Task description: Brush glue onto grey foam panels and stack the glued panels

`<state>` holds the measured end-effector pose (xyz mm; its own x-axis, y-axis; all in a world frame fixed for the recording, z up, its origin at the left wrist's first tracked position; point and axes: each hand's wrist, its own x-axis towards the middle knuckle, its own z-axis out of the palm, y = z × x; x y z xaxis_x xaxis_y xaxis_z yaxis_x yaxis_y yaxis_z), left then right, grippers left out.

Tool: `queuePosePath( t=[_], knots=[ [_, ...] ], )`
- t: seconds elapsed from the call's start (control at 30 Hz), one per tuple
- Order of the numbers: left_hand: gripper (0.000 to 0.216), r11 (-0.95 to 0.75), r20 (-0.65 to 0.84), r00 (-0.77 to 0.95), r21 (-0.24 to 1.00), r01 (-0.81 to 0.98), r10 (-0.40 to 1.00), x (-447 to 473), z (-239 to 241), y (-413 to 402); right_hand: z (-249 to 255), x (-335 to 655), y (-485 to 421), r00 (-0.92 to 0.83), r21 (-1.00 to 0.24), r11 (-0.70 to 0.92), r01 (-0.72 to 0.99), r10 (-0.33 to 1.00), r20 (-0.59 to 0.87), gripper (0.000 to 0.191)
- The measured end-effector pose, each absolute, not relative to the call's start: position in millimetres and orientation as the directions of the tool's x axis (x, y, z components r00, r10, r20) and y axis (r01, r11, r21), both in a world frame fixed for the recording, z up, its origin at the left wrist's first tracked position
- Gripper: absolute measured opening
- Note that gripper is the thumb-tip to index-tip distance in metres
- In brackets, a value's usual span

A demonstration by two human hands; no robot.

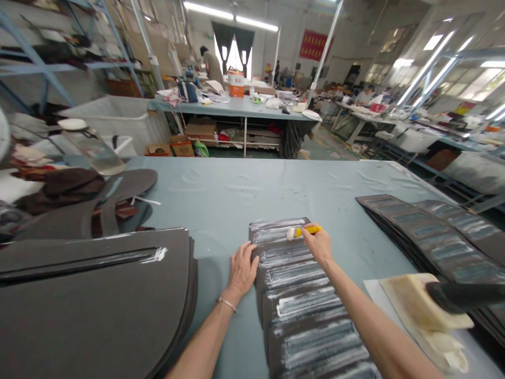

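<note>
My right hand (pixel 319 244) grips a small paintbrush (pixel 312 230) with a yellow handle. Its white-coated bristles touch the far end of a long dark grey panel (pixel 292 295). Rows of raised or slotted bands cross this panel, streaked with white, wet-looking glue-like coating. Several such panels seem to lie stacked beneath it. At the panel's left edge rests my left hand (pixel 243 266), fingers spread, pressing on the edge with nothing held. A bracelet (pixel 228 305) circles the left wrist.
Large dark panels (pixel 98 310) are stacked at left, near a jar (pixel 92 147). More streaked panels (pixel 430 231) lie at right, behind a cream-coloured glue container (pixel 420 297) with a dark handle-like piece. A second table (pixel 244 109) stands beyond; a person (pixel 213 66) is in the background.
</note>
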<state>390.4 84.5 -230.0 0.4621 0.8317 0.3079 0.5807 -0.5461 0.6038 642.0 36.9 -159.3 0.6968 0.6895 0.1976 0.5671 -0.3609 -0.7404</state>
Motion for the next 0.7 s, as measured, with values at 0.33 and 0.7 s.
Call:
queuePosePath(
  t=[0.33,0.7],
  knots=[
    [0.019,-0.658,0.286,0.619,0.535,0.530,0.731,384,-218,40,-172,615,2,0.626,-0.801,-0.304,0.516,0.772,0.110,0.024],
    [0.015,-0.573,0.242,0.561,0.611,0.546,0.792,387,-195,33,-151,619,-16,0.714,-0.793,-0.329,0.512,0.676,0.181,0.027]
  ],
)
